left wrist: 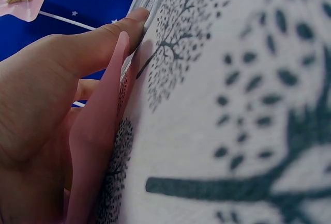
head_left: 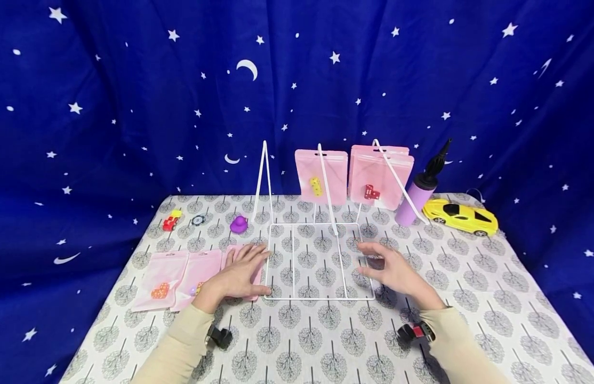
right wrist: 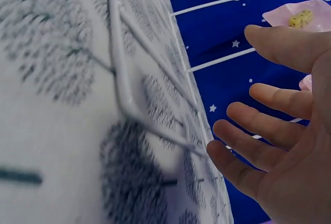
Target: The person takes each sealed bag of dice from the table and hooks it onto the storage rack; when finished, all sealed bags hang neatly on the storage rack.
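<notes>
A white wire rack [head_left: 319,299] stands in the middle of the patterned tablecloth. From its right-hand arms hang pink zip pouches, one with yellow dice [head_left: 315,186] and a stack with red dice [head_left: 371,192]. My left hand [head_left: 238,274] lies over a pink pouch [head_left: 256,276] beside the rack's left side. Its fingers are spread, and the thumb [left wrist: 98,43] reaches near the rack's wire. Part of that pouch [left wrist: 95,136] shows under the palm. My right hand [head_left: 390,268] hovers at the rack's right side, its fingers [right wrist: 264,123] apart and holding nothing.
Two more pink pouches [head_left: 161,272] [head_left: 203,269] lie at left. Behind them are a toy car [head_left: 171,220], a round token [head_left: 198,220] and a purple duck [head_left: 239,224]. A purple hand pump [head_left: 412,205] and yellow toy car [head_left: 460,217] stand right of the rack.
</notes>
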